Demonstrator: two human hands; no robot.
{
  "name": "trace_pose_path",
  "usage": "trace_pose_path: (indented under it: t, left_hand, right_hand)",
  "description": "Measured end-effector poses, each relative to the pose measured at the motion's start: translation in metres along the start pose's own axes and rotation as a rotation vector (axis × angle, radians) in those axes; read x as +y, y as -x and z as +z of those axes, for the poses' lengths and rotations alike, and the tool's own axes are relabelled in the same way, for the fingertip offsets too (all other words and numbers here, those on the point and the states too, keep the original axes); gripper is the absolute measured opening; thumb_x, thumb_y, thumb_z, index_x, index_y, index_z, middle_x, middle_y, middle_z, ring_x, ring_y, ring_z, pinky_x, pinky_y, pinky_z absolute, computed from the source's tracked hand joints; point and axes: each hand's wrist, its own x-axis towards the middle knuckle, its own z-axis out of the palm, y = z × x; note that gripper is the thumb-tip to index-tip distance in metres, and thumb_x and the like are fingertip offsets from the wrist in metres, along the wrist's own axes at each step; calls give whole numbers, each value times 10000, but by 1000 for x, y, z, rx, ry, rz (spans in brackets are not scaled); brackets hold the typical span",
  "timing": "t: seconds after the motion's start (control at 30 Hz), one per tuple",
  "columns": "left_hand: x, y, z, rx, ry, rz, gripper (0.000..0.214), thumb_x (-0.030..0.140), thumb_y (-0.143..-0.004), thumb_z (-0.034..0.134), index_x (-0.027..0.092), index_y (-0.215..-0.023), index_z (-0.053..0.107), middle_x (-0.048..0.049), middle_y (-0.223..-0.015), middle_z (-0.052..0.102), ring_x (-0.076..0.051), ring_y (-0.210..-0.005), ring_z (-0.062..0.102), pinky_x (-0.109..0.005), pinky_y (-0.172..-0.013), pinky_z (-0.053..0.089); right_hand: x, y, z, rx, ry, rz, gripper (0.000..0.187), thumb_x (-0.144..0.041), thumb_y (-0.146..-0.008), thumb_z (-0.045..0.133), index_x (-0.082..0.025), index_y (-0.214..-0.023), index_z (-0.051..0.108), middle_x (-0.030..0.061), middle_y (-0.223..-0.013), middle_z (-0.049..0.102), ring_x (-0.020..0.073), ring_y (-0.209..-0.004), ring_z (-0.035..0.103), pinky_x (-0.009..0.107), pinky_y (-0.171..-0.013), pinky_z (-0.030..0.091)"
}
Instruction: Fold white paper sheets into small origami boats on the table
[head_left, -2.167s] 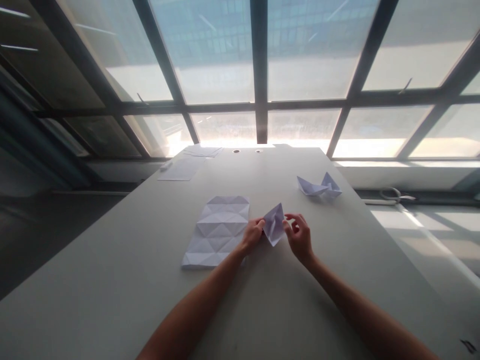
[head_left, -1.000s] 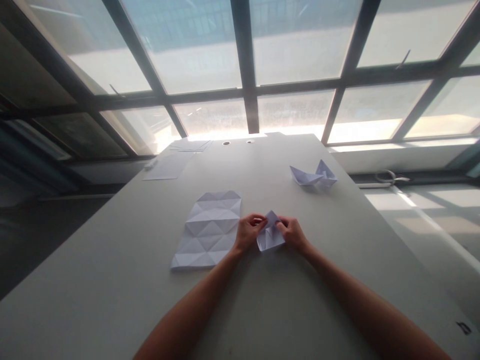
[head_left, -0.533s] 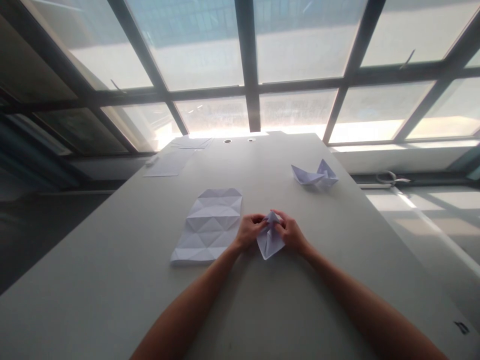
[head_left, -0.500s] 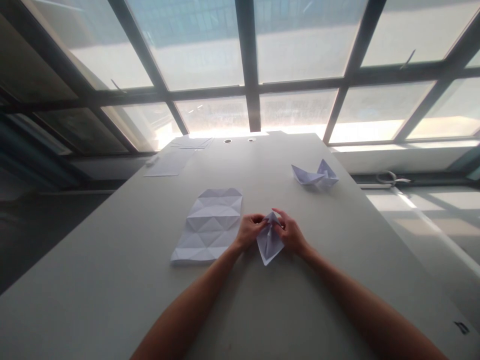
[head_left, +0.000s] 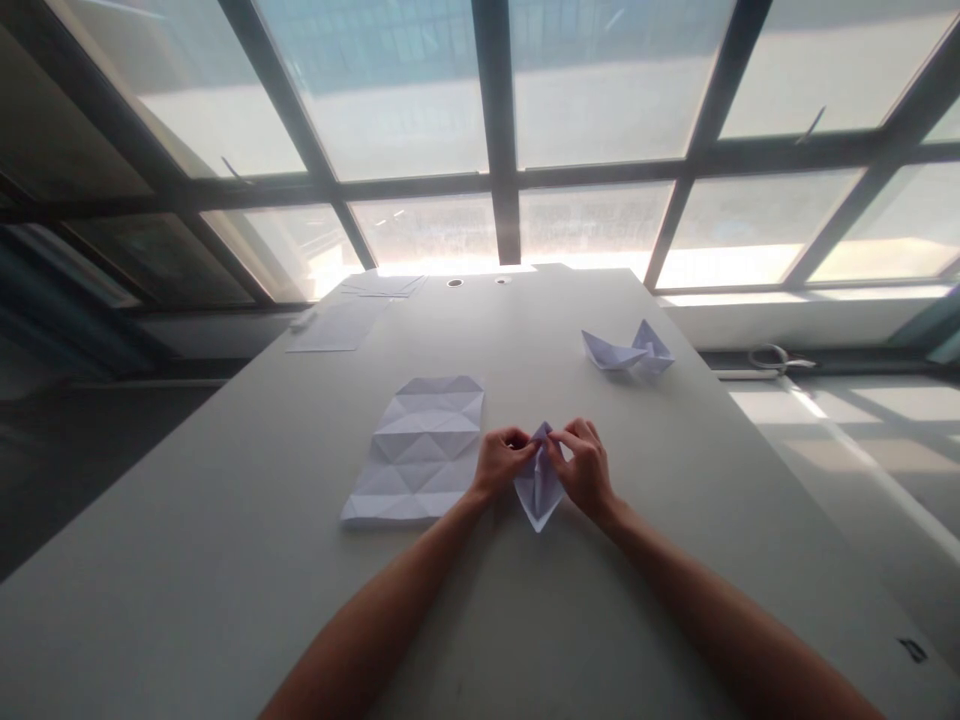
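Observation:
Between my two hands is a small folded paper boat point(head_left: 538, 495), white, its pointed end toward me and a raised fold along its middle. My left hand point(head_left: 501, 460) is closed on its left side near the far end. The thumb and forefinger of my right hand point(head_left: 586, 465) pinch its upper right edge. My fingers cover part of its sides. Just left of my left hand lies a creased sheet of paper point(head_left: 420, 450) with a pattern of triangular folds. A finished-looking paper boat point(head_left: 630, 352) sits farther off to the right.
Flat paper sheets point(head_left: 337, 325) lie at the table's far left, with a small white item point(head_left: 304, 320) beside them. The white table point(head_left: 247, 520) runs toward large windows. Two round holes are near its far edge. A dark mark point(head_left: 913, 650) shows at the right edge.
My right hand has shifted its hold, its fingers now curled up and pinching the edge with thumb and forefinger. The paper boat looks narrower and has turned slightly. My left hand stays nearly still.

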Motion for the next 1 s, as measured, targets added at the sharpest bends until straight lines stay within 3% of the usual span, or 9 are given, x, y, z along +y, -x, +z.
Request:
trace_pose_path:
  t: [0.17,0.33,0.57,0.67,0.77,0.87,1.0]
  left_hand:
    - [1,-1,0,-27,16,-6,397,523,-757,733,128,-712,718,-45,-680,678,-148,-602,571,-237,-563,423]
    - [0,-3,-1,-33,9,12,368,506,-789,705,147,-713,674,-35,-696,660,-155,-639,587,-239,-593,436]
    - [-4,-7,-1,13,225,-1,427,592,-811,660,182,-783,541,18,-651,582,-118,-571,516,-213,-539,387]
    - [-6,-6,-1,57,267,0,440,616,-838,620,191,-880,520,15,-663,611,-117,-558,521,-208,-519,376]
    - [-9,-5,0,126,238,13,414,595,-865,606,194,-904,508,4,-698,636,-114,-563,542,-197,-506,371]
    - [-11,-6,0,209,228,19,403,585,-871,608,193,-906,519,11,-683,630,-103,-538,531,-185,-482,358]
    - [-12,-9,-2,279,331,11,406,564,-833,677,187,-887,538,33,-621,594,-82,-484,490,-165,-439,322]
  right_hand:
    - [13,-3,4,8,-370,253,264,-397,-904,543,-203,-736,607,11,-719,556,177,-678,516,299,-637,438]
    - [26,-9,5,37,-711,499,356,-569,-873,499,-228,-776,531,-11,-645,548,169,-590,524,273,-547,427]
    - [41,-18,-1,68,-910,689,337,-557,-812,534,-238,-718,478,2,-627,572,188,-575,550,304,-532,465]
    - [41,-17,0,63,-920,685,292,-506,-813,558,-230,-740,497,-5,-639,581,182,-582,566,299,-542,468]
    - [37,-14,3,44,-896,619,276,-443,-784,636,-207,-909,565,27,-822,667,186,-693,635,295,-607,500]
    - [32,-12,5,-46,-858,579,491,-367,-707,735,-180,-1132,573,78,-1011,702,207,-847,671,316,-730,527]
    - [28,-10,4,-196,-804,628,632,-353,-689,757,-151,-1255,562,74,-920,740,205,-786,673,313,-700,516]
